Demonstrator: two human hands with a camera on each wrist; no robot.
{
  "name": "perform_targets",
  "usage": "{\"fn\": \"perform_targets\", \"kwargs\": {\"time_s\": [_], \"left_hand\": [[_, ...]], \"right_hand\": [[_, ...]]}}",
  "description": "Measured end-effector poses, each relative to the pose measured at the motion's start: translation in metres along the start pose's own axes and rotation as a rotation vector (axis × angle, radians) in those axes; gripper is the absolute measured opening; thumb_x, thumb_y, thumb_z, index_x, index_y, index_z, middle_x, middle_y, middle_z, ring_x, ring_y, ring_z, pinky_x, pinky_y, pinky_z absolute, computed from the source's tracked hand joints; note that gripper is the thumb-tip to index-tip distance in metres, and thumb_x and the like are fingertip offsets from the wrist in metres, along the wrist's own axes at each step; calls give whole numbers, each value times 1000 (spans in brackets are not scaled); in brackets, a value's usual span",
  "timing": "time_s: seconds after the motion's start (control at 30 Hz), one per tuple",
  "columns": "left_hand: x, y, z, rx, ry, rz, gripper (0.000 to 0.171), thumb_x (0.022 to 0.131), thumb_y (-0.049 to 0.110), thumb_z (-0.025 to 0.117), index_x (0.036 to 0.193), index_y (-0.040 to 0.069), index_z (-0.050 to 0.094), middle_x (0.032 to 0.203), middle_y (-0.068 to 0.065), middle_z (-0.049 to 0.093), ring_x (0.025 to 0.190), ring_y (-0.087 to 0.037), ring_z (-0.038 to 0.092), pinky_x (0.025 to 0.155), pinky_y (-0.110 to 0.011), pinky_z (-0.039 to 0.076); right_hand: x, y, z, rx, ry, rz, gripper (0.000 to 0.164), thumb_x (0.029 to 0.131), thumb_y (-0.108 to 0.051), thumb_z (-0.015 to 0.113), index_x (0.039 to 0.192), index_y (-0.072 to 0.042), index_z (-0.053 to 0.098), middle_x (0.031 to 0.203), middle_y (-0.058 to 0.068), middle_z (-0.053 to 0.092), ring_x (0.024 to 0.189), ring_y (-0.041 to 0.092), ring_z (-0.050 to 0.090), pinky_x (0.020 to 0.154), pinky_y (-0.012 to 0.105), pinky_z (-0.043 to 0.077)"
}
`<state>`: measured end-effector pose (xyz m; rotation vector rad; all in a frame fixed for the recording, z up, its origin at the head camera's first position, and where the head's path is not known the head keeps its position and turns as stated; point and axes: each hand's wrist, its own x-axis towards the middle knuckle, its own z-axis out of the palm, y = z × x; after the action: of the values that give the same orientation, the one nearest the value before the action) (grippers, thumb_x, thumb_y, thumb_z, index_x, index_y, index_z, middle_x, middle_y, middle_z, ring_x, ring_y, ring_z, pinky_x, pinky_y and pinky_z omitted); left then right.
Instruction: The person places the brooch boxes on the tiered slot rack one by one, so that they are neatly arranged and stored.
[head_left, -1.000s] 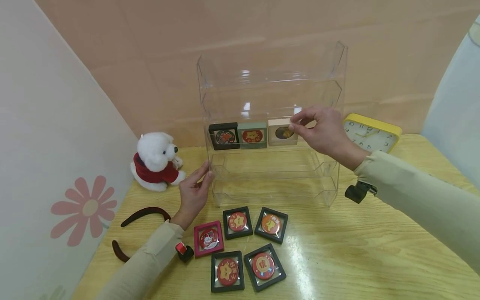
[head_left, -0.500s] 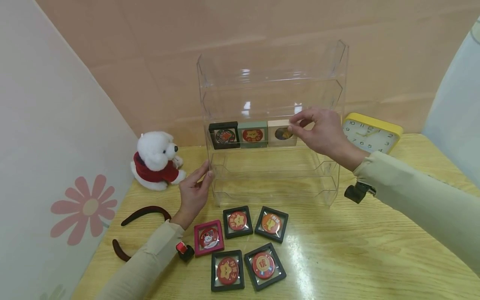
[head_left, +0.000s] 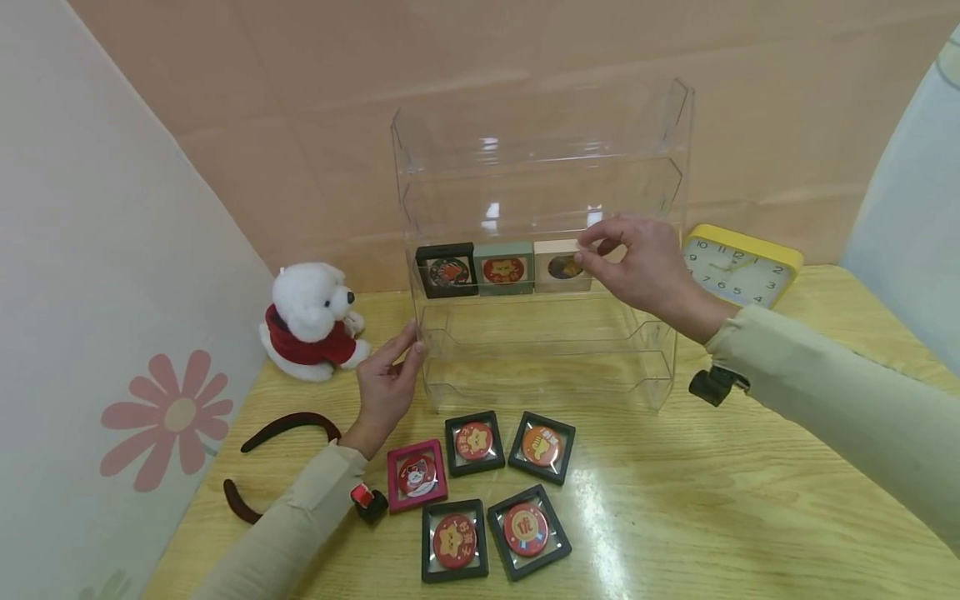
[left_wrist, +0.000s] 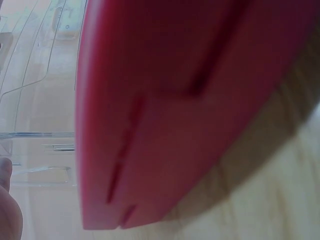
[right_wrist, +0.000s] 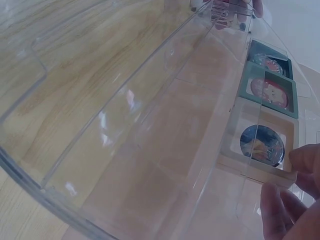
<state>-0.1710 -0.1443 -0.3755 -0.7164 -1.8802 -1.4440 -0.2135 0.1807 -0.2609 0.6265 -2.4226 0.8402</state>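
In the head view my right hand pinches the right edge of a cream display frame on a middle tier of a clear acrylic rack. The right wrist view shows the thumb and fingers at the frame's corner; a round dark picture sits inside it. Left of it on that tier stand a green frame with a red badge and a black frame, close side by side. My left hand holds the rack's lower left side edge between thumb and fingers.
Several framed badges lie before the rack, including a pink frame and a black frame. A white plush bear and a dark headband are at left; a yellow clock stands at right.
The cream frame and my right hand have shifted very slightly left, towards the green frame. My left hand stays on the rack's side.
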Motion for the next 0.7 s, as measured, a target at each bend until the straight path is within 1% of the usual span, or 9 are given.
{"fn": "perform_targets", "kwargs": {"time_s": [0.2,0.27,0.33,0.47,0.53,0.6,0.7], "left_hand": [[-1,-1,1,-2,1,-1,34,79,-26,58,113,-21,55,109,-34,58,98,-34,61,70,-22,55],[-1,-1,1,0,1,1,34,79,-26,58,112,-21,56,108,-33,58,97,-35,62,70,-22,55],[-1,-1,0,4,0,4,34,79,-26,58,112,-21,56,108,-33,59,97,-34,62,69,-22,55],[0,0,-1,15,-6,15,34,79,-26,59,112,-21,56,108,-32,59,97,-30,62,69,-22,55],[1,0,-1,17,-7,14,34,78,-26,59,112,-21,56,107,-33,59,97,-27,62,69,-21,55],[1,0,-1,20,-7,11,34,78,-26,59,112,-21,56,107,-33,59,97,-25,62,69,-21,55],[1,0,-1,17,-3,4,35,78,-27,59,112,-21,56,107,-33,59,96,-23,62,69,-19,54]], "right_hand": [[-2,0,-1,8,12,-25,12,85,-10,71,94,-3,72,96,10,69,76,25,66,70,42,46],[-3,-1,-3,21,29,-31,12,85,-10,71,95,-3,72,98,11,68,77,25,66,69,39,46],[-5,-3,-5,24,58,-47,13,84,-9,70,94,-2,73,100,11,68,77,25,66,65,31,47],[-10,-7,-10,28,108,-108,11,82,-5,69,91,-1,73,101,10,68,78,22,64,55,9,44],[-14,-11,-11,41,120,-146,9,80,-3,68,87,0,73,100,11,68,79,21,63,53,4,44],[-19,-15,-11,71,118,-176,7,79,-1,68,85,1,73,101,12,68,83,21,62,55,5,46],[-28,-22,-8,104,106,-225,7,77,1,70,84,1,72,100,14,68,86,20,63,53,10,50]]}}
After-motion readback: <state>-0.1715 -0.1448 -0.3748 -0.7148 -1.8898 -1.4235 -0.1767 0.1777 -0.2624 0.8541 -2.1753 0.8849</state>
